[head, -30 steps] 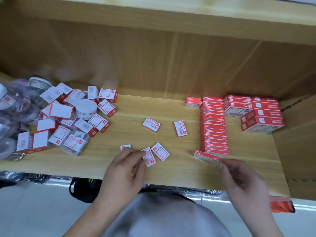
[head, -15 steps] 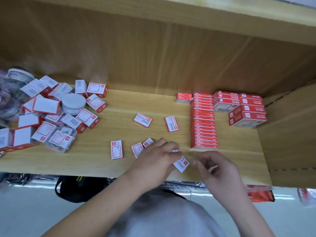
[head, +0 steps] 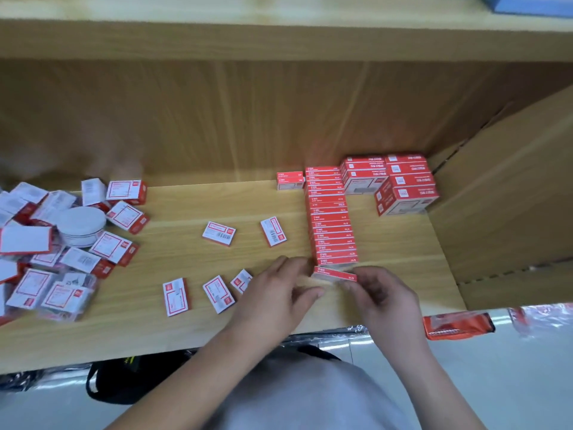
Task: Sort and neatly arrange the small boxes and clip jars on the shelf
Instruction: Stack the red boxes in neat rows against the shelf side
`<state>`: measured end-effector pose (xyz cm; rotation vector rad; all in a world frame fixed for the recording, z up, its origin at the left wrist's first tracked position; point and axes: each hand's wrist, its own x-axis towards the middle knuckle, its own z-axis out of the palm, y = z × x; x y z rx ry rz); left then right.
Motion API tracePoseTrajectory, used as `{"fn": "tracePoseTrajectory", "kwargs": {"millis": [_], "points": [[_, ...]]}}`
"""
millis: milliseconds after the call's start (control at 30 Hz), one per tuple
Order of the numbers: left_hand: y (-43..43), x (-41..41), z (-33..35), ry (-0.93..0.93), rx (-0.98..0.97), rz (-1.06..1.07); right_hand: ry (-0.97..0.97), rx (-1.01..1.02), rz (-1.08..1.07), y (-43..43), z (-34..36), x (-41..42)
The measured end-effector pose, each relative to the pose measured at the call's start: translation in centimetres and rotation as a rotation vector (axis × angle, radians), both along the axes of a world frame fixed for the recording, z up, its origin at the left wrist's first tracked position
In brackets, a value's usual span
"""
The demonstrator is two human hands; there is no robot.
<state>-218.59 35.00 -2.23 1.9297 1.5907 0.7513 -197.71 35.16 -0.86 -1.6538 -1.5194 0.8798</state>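
Since half a second ago the box (head: 335, 273) has gone right, from the left hand (head: 279, 293) alone to the near end of the red row (head: 331, 218), red edge up. Both hands pinch it, the right hand (head: 383, 294) at its right end. Five loose boxes (head: 218, 293) lie on the shelf (head: 387, 243) to their left. A jar (head: 82, 223) sits in the far-left pile (head: 46, 252).

Stationery shop display, wooden shelf (head: 217, 330) stocked with many identical red staple boxes (head: 333, 218) in a neat row, loose boxes (head: 218, 232), packaged goods (head: 459, 325) below
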Motion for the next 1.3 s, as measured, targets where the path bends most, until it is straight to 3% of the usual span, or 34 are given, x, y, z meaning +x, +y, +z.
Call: {"fn": "tracePoseTrajectory", "kwargs": {"millis": [133,333,767,933,1000,1100,1200,1300], "points": [[0.7,1.1,-0.3,0.126,-0.005,-0.018,0.026,-0.022,-0.093,0.5,-0.3,0.1],[0.9,2.0,-1.0,0.156,0.036,0.03,-0.24,0.085,0.09,0.9,-1.0,0.5],[1.1,2.9,-1.4,0.277,0.069,0.027,-0.323,0.082,0.118,1.4,-1.7,0.4],[0.5,1.8,0.1,0.125,-0.028,-0.048,-0.286,0.079,0.119,1.4,-1.4,0.7],[-0.7,0.5,1.1,0.022,0.028,-0.054,-0.257,0.032,0.097,1.3,-1.5,1.2],[-3.3,-2.6,2.2,-0.094,0.127,0.039,-0.104,-0.063,0.004,0.8,-1.2,1.5],[-5.7,-7.5,2.0,-0.106,0.197,0.223,0.002,-0.025,-0.12,-0.7,0.6,0.4],[-7.3,-12.3,1.1,-0.04,0.102,0.448,0.06,0.021,-0.014,-2.1,2.4,-2.5]]}}
